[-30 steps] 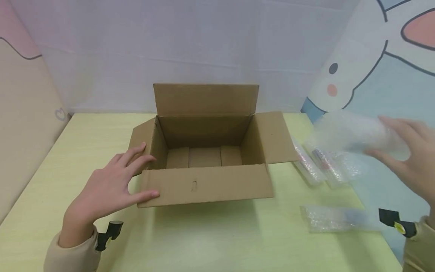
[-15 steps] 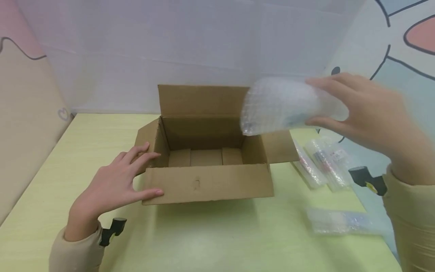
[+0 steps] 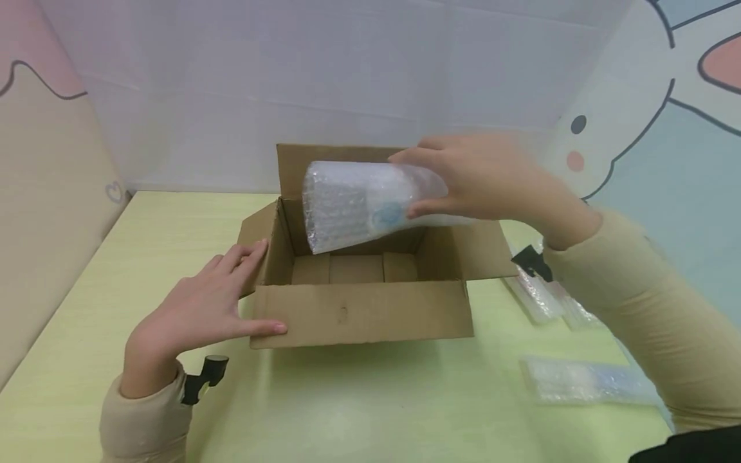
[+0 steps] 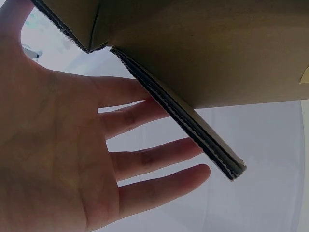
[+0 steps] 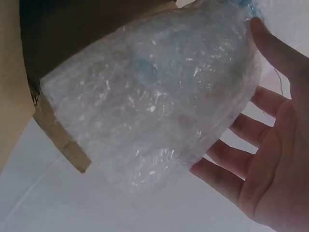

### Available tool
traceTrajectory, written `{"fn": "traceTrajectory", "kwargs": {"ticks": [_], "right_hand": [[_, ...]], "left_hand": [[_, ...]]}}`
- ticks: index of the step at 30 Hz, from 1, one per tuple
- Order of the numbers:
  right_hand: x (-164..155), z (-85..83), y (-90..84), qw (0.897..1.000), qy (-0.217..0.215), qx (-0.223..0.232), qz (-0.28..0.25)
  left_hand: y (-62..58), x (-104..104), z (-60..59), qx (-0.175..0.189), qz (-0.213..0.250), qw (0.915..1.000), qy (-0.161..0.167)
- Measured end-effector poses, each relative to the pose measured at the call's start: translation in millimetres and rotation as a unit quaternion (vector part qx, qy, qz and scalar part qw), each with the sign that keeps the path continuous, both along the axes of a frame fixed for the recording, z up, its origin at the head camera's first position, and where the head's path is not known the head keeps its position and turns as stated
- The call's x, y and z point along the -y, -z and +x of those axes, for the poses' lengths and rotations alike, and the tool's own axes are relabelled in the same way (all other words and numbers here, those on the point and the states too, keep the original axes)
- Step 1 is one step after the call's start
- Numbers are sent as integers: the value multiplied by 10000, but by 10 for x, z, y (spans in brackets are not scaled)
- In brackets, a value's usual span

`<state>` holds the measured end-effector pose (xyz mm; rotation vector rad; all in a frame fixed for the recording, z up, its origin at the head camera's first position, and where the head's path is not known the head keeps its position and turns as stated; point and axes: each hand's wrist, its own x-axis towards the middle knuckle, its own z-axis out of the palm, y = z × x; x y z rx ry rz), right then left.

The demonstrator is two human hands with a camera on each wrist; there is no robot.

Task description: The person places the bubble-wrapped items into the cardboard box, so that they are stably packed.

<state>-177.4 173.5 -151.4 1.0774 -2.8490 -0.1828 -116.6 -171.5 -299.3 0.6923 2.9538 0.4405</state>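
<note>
Two hands work at an open cardboard box (image 3: 359, 302) that stands on a pale green table (image 3: 370, 405). Right hand (image 3: 486, 177): fingers and thumb curled round one end of a bubble-wrapped bundle (image 3: 365, 202), held in the air above the box opening, free end pointing toward the person's left and tilted slightly downward. The bundle is clear of the box floor; whether it brushes the rear flap (image 3: 324, 157) cannot be told. Something blue shows faintly through the wrap. In the right wrist view the same bundle (image 5: 154, 101) fills the palm of the right hand (image 5: 270, 159), with the dark box interior (image 5: 72, 34) behind it.

Left hand (image 3: 199, 308): fingers straight and spread, holding nothing, laid flat against the left front corner of the box, thumb along the front wall and fingertips at the left side flap (image 3: 257, 231). In the left wrist view the left hand (image 4: 63, 154) lies with its palm open and the corrugated flap edge (image 4: 193, 125) crossing its fingers (image 4: 154, 157).

All four box flaps are folded outward; the rear one stands upright. To the right of the box, partly hidden by the right sleeve (image 3: 637, 302), further bubble-wrapped packets (image 3: 538, 299) lie on the table, and one more packet (image 3: 585, 382) lies nearer the front edge. Pale panels (image 3: 231, 96) with a cartoon figure (image 3: 637, 116) enclose the table.
</note>
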Motion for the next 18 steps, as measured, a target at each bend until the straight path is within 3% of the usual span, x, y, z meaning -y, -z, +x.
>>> {"fn": "traceTrajectory", "kwargs": {"ticks": [9, 18], "right_hand": [[428, -307, 244, 9899, 197, 1042, 940], [670, -478, 581, 9763, 208, 1534, 1511]], "left_hand": [[4, 1, 38, 118, 238, 9996, -6], [25, 3, 65, 57, 506, 9986, 106]]}}
